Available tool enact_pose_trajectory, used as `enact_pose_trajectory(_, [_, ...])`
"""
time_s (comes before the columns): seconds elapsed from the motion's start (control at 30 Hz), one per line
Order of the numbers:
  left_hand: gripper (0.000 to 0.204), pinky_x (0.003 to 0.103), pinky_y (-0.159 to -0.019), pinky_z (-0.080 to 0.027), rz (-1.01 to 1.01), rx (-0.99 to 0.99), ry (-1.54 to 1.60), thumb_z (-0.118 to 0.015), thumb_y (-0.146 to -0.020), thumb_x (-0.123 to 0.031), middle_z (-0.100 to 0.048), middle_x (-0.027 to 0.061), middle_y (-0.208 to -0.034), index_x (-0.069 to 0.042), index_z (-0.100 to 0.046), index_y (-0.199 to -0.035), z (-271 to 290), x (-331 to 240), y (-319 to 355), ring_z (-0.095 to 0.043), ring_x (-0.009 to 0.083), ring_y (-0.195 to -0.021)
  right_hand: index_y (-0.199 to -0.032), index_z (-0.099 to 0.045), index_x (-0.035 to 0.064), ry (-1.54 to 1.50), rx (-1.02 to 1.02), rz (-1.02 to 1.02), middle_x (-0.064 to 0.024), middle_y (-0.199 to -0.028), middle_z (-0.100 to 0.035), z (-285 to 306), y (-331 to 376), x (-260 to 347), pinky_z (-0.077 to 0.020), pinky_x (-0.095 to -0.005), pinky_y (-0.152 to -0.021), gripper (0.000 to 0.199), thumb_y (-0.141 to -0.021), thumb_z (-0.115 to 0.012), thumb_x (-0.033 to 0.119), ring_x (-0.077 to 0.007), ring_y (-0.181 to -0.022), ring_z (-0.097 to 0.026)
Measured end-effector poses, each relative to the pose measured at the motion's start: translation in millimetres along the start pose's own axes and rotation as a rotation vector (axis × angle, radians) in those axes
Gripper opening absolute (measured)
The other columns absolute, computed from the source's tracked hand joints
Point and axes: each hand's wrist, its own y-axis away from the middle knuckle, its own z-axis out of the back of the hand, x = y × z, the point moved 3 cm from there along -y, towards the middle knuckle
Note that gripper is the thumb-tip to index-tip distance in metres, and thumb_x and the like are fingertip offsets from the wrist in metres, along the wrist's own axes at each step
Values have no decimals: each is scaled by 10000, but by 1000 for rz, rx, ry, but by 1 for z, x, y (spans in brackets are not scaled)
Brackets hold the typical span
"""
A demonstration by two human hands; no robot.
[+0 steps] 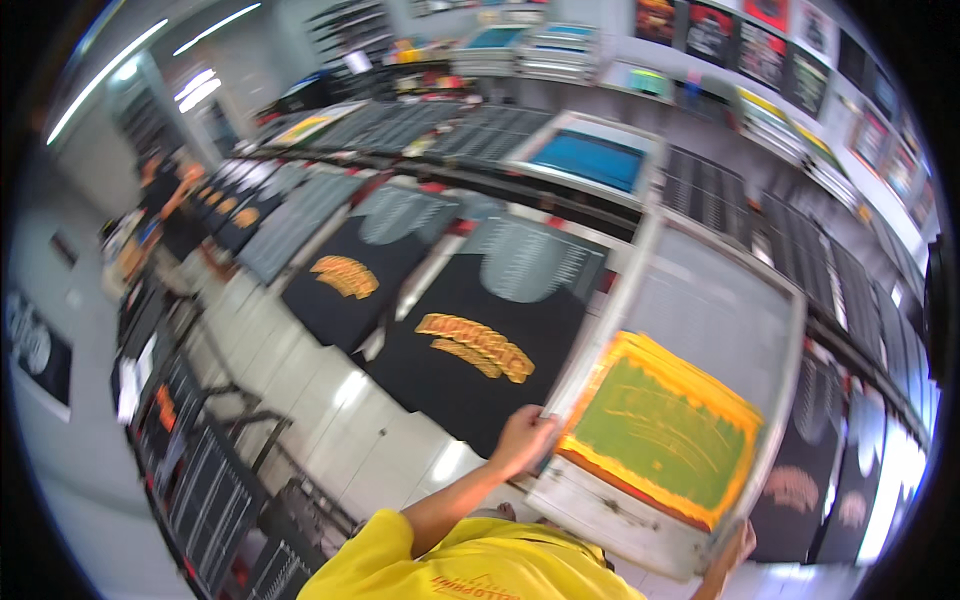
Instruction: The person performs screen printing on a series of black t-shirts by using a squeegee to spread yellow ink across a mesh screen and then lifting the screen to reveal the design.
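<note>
A large white-framed printing screen [700, 300] with a green and orange-yellow stencil patch [655, 425] lies tilted over the table, right of centre. My left hand [522, 440] grips its left frame edge near the lower corner. My right hand [738, 548] holds the frame's lower right corner. Just left of the screen lies a black shirt [470, 370] with an orange-yellow print [476, 346] and a grey print higher up. A second black shirt [345, 275] with the same orange print lies further left.
Long rows of black shirts run across print tables into the distance. A blue-mesh screen [597, 158] sits on the far row. A person in orange [178, 190] stands at far left. Black shirts hang on the wall [740, 45]. White floor tiles [330, 400] run between tables.
</note>
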Motion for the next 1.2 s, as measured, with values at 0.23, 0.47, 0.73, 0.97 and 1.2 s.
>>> enact_pose_trajectory(0.23, [290, 236, -572, -390, -111, 22, 50, -628, -874, -241, -543, -4, -714, 40, -611, -943, -16, 19, 10, -467, 62, -637, -872, -644, -81, -5, -75, 195, -37, -728, -586, 38, 13, -17, -407, -287, -602, 292, -874, -558, 198, -112, -672, -488])
enact_pose_trajectory(0.47, [267, 248, -556, -354, -38, -1, 55, -634, -870, -238, -509, -14, -689, 27, -604, -889, -13, 35, 25, -433, 64, -621, -763, -611, -69, -7, -155, 274, -29, -611, -510, 31, 9, -27, -371, -311, -548, 296, -851, -547, 206, -110, -587, -441])
enact_pose_trajectory(0.73, [317, 286, -549, -356, -104, -40, -70, -623, -870, -280, -500, 9, -637, 27, -604, -790, -19, 47, 8, -435, 88, -611, -630, -492, -64, 57, 60, 262, -22, -508, -355, 18, -16, -26, -297, -360, -486, 345, -847, -527, 202, -105, -510, -334])
enact_pose_trajectory(0.97, [329, 307, -542, -357, -99, -48, -52, -618, -868, -278, -489, 11, -618, 23, -589, -738, -36, 43, -2, -422, 97, -588, -623, -446, -48, 99, 117, 251, -38, -524, -341, 12, -44, -29, -289, -369, -485, 335, -843, -513, 197, -107, -522, -331])
enact_pose_trajectory(1.2, [268, 303, -501, -410, -5, -21, 76, -583, -859, -235, -567, 13, -634, 4, -612, -742, -18, 54, 6, -513, 118, -545, -635, -512, 63, -191, 336, 91, 33, -556, -410, -8, -6, 13, -310, -295, -455, 271, -880, -468, 171, -78, -503, -382])
